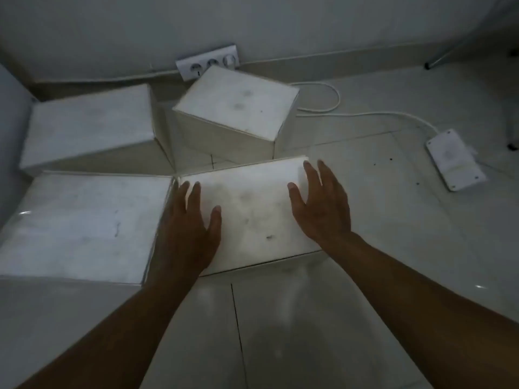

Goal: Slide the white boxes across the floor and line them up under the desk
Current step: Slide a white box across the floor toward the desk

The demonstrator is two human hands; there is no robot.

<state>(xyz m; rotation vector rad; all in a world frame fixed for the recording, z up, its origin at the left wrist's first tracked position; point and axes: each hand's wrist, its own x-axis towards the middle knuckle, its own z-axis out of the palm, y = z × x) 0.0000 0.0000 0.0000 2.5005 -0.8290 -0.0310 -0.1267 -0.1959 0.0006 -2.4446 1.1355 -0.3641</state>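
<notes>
Fingers [193,192] on both hands are spread flat and loose, not curled round anything. The left hand [188,234] lies palm-down on the near box [250,211] at its left edge, right by the seam with the left box [81,226]. The right hand [323,209] sits at the right edge, fingertips reaching toward the far corner. So it's a press-and-push, no real hold.

That near box sits on the tile floor [309,318], touching or almost touching the left box. Its long axis runs left to right, far-right corner cocked a bit away from me, so it isn't quite square to its neighbour.

What could go wrong: with only flat palms on top, an uneven shove would probably spin the box instead of sliding it straight. Pushed forward, it would likely bump the tilted box [236,105] just behind, which is turned corner-on with its long axis diagonal, pointing back-right. Knock that one back and it could hit the wall socket [207,63] or ride over the white cable [365,115] running to the adapter [455,160].

Back-left box [90,124] looks fine, long side roughly parallel to the wall.
</notes>
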